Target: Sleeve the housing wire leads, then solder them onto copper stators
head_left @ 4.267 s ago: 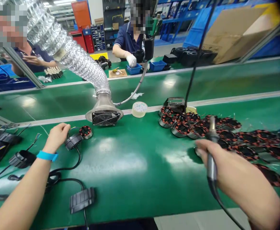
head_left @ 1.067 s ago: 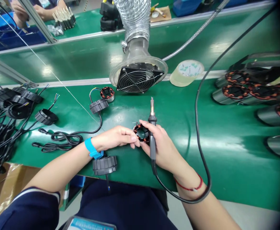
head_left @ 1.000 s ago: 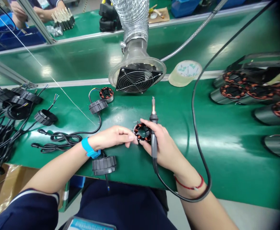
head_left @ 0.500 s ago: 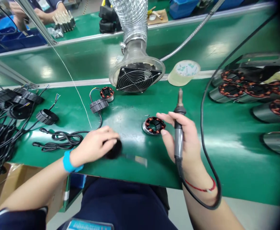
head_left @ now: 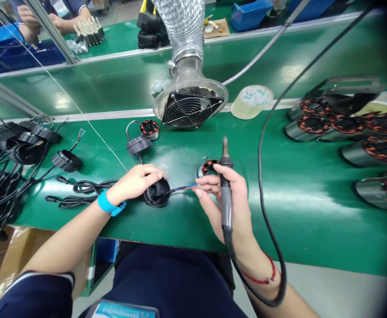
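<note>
My left hand [head_left: 134, 182] is closed on the rim of a round black plastic cap [head_left: 157, 201], its open side facing up. A cable with thin coloured wires [head_left: 182, 188] stretches from the cap toward the right. At the wires' tips are the thumb and fingertips of my right hand [head_left: 238, 207]. That same hand carries a soldering iron [head_left: 226, 196] between thumb and forefinger, its tip pointing up and away from the table. Just behind those fingers lies a small stator [head_left: 204, 169] with copper windings, partly hidden by them.
A fan with an exhaust duct [head_left: 189, 110] hangs ahead, beside a tape roll [head_left: 251, 102]. Another stator [head_left: 149, 128] sits wired to a black cap [head_left: 139, 145]. Several stators [head_left: 360, 152] stand right; capped cables [head_left: 1, 190] pile left. A thin solder-like strand [head_left: 94, 128] hangs leftward. Across the divider are a person's hands [head_left: 31, 17].
My right hand has come left with the soldering iron, and its fingertips have reached the wire ends. The black cap, blurred before, now rests steady in my left hand.
</note>
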The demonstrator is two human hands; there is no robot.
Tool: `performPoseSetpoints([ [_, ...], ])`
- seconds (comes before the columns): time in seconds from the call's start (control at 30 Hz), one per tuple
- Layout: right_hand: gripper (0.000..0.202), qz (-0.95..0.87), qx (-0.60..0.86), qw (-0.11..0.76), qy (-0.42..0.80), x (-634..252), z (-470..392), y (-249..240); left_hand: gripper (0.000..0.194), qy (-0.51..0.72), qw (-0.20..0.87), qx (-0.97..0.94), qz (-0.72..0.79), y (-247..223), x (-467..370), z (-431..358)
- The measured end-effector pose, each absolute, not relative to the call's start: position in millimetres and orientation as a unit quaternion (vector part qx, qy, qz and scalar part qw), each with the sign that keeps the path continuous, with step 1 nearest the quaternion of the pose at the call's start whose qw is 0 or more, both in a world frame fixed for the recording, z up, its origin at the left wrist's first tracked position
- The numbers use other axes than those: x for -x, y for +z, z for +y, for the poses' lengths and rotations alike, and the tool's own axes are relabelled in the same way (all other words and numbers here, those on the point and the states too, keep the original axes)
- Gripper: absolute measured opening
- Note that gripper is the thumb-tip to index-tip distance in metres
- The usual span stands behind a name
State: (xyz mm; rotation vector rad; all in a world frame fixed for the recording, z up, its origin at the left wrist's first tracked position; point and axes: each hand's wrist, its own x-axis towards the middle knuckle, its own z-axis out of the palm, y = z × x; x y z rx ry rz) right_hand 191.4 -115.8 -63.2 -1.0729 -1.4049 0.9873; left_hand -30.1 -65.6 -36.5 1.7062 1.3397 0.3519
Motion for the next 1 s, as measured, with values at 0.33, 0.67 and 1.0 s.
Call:
performPoseSetpoints([
  [0.33, 0.048, -0.549, 0.469, 0.532, 0.443, -180, -121, -64, 0.03, 0.169, 0.379, -0.738, 0.531, -31, 23, -78],
  [0.67, 0.049, -0.468, 0.464, 0.541, 0.523, -177, -130, -52, 0.033, 0.24, 0.197, -0.818, 0.484, -22, 16, -136],
  [1.0, 0.048, -0.475, 0.43, 0.564, 0.522, -175, -130, -50, 0.03, 0.243, 0.486, -0.737, 0.403, -2, 3, -85],
])
